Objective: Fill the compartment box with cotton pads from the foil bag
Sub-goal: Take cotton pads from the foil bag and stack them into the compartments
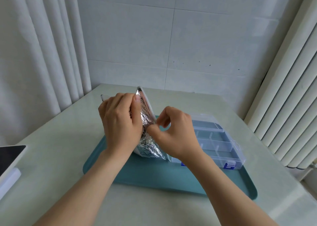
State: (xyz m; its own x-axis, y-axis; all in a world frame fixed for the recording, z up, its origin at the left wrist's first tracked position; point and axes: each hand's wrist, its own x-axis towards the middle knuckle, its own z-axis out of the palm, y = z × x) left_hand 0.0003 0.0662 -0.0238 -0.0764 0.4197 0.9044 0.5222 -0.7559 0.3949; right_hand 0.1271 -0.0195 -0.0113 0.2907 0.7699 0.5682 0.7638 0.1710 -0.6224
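On the teal tray [154, 176], the foil bag [147, 140] stands upright. The left grip [120, 122] is curled around the bag's upper part, and the right grip [173, 131] pinches its side edge. The clear compartment box [217, 140] lies just right of the bag, also on the tray, which rests on the pale surface [60, 140].

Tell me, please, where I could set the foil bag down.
Free: the tray's near strip in front of the foil bag and compartment box, and the table between the tray and the tablet. Crowded: the tray's far half, where the left hand and right hand hold the bag beside the box.
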